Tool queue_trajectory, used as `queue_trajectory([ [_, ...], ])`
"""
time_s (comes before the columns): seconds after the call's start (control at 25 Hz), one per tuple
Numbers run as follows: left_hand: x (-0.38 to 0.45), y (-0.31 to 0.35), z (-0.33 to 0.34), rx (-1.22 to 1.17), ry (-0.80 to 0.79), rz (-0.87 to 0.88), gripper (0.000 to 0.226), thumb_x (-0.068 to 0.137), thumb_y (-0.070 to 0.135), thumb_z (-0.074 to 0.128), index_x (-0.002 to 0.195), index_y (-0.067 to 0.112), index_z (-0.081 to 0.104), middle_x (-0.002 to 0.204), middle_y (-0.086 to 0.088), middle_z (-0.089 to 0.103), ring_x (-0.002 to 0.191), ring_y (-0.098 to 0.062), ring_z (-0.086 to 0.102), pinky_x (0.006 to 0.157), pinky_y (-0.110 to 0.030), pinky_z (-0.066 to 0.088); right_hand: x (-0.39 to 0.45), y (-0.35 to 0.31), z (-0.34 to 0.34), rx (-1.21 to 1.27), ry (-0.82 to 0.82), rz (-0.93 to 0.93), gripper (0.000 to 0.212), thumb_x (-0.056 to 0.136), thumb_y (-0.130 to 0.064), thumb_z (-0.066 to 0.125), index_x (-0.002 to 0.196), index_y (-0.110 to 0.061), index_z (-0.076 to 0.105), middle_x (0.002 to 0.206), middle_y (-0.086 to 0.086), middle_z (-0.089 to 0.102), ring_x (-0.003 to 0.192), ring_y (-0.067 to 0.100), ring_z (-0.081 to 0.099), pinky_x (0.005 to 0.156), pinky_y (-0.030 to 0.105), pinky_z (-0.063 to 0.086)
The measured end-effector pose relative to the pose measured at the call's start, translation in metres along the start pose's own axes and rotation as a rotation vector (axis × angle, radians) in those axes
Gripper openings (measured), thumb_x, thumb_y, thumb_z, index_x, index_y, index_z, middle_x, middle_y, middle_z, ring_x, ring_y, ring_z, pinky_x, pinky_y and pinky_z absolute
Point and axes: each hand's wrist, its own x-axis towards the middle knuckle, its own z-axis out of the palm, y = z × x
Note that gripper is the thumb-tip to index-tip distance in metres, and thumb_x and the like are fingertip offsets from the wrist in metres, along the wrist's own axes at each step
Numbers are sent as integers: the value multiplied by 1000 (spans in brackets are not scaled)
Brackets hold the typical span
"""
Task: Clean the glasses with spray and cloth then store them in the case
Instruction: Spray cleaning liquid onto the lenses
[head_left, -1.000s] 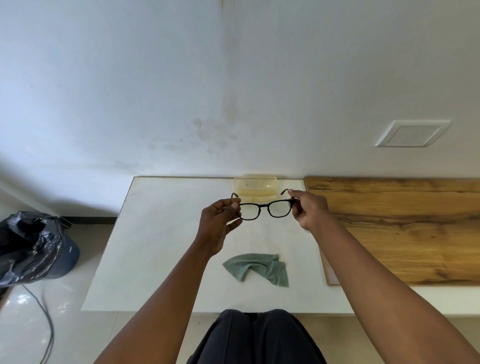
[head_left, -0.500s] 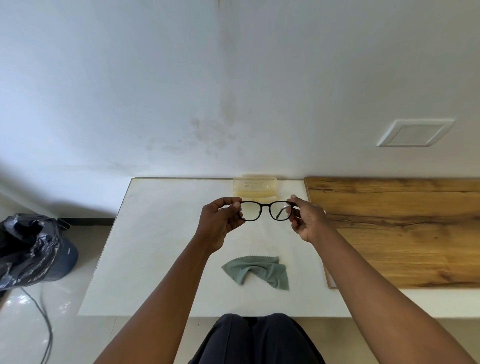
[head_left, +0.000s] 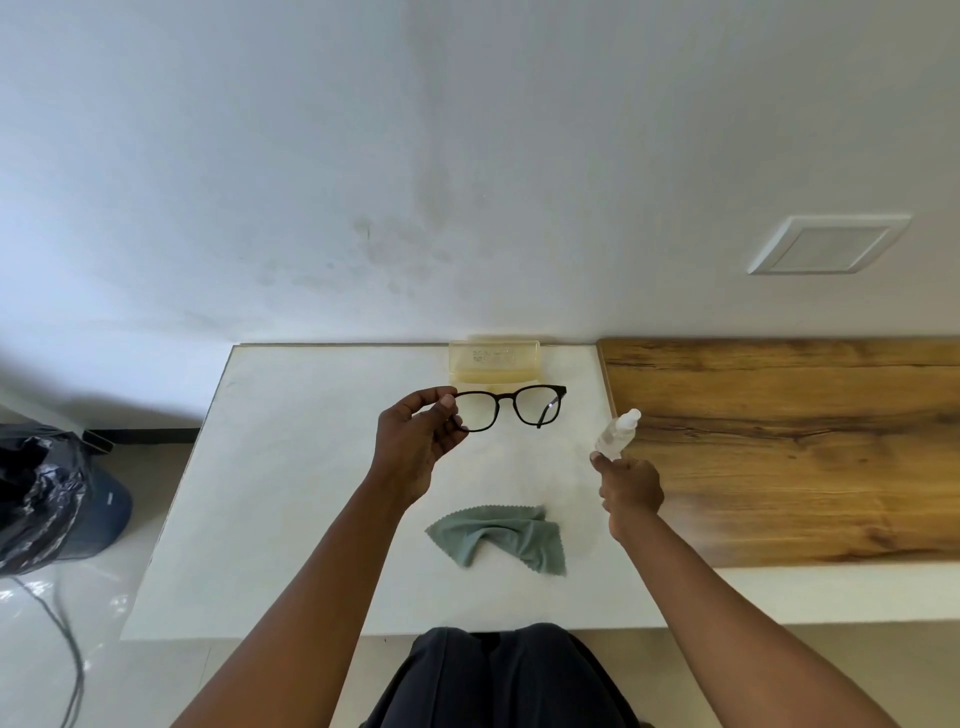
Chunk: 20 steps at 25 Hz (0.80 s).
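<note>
Black-framed glasses (head_left: 511, 406) hang in the air above the white table (head_left: 291, 467), held only at their left end, where my left hand (head_left: 415, 447) pinches the frame. My right hand (head_left: 629, 486) grips a small clear spray bottle (head_left: 616, 434) with a white cap, tilted up and to the right, to the right of the glasses and apart from them. A green cleaning cloth (head_left: 498, 538) lies crumpled on the table below the glasses. The translucent yellow case (head_left: 493, 361) stands open at the table's far edge against the wall.
A wooden board (head_left: 805, 441) covers the surface to the right of the white table. A black bin bag (head_left: 41, 493) over a dark bin stands on the floor at the left, with a cable beside it. The white wall rises just behind the case.
My right hand has let go of the glasses and now holds the spray bottle to their right. The left hand still holds the glasses alone.
</note>
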Motion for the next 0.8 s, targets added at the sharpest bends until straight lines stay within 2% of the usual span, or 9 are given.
queue_trajectory([
  [0.08, 2, -2, 2, -9, 4, 3, 12, 89, 0, 54, 97, 3, 63, 70, -8, 54, 64, -20, 54, 66, -27, 57, 3, -5, -3, -55, 70, -30, 50, 74, -25, 76, 111, -5, 48, 113, 18, 57, 94, 33, 57, 72, 35, 46],
  [0.2, 4, -3, 4, -13, 1, 12, 12, 89, 0, 54, 95, 3, 64, 69, -8, 54, 62, -19, 54, 65, -27, 57, 12, -15, -6, -161, 83, -181, 65, 73, -21, 77, 126, -5, 43, 125, 19, 48, 108, 35, 51, 80, 36, 44],
  [0.32, 5, -4, 4, -14, -4, 15, 11, 89, 0, 54, 93, 4, 64, 69, -8, 54, 62, -19, 54, 64, -26, 56, 26, -18, -3, -251, 9, -316, 55, 77, -21, 73, 124, -6, 48, 124, 17, 53, 112, 33, 50, 91, 40, 43],
  [0.48, 5, -7, 5, -11, -4, 14, 11, 89, 0, 54, 94, 3, 64, 70, -10, 53, 64, -20, 54, 65, -27, 57, 28, -21, -2, -220, 9, -335, 36, 82, -16, 67, 114, -4, 55, 117, 15, 60, 109, 31, 54, 91, 38, 42],
  [0.6, 5, -6, 7, -27, 13, 20, 11, 89, 0, 55, 95, 3, 64, 70, -10, 53, 66, -21, 53, 66, -27, 58, 23, -23, -3, -230, -51, -379, 37, 85, -17, 65, 117, -3, 53, 118, 15, 59, 111, 32, 53, 92, 36, 41],
  [0.68, 5, -5, 9, -42, 34, 23, 11, 89, 0, 55, 95, 3, 64, 70, -10, 53, 67, -21, 53, 66, -27, 58, 16, -24, -4, -216, -133, -422, 38, 86, -20, 63, 119, -5, 52, 115, 11, 58, 109, 29, 53, 90, 36, 41],
  [0.8, 3, -4, 12, -56, 65, 23, 11, 89, 0, 55, 95, 3, 64, 69, -9, 53, 66, -20, 53, 68, -28, 58, 1, -30, -4, -65, -263, -449, 33, 84, -21, 63, 113, -8, 53, 104, 6, 56, 98, 23, 53, 77, 31, 43],
])
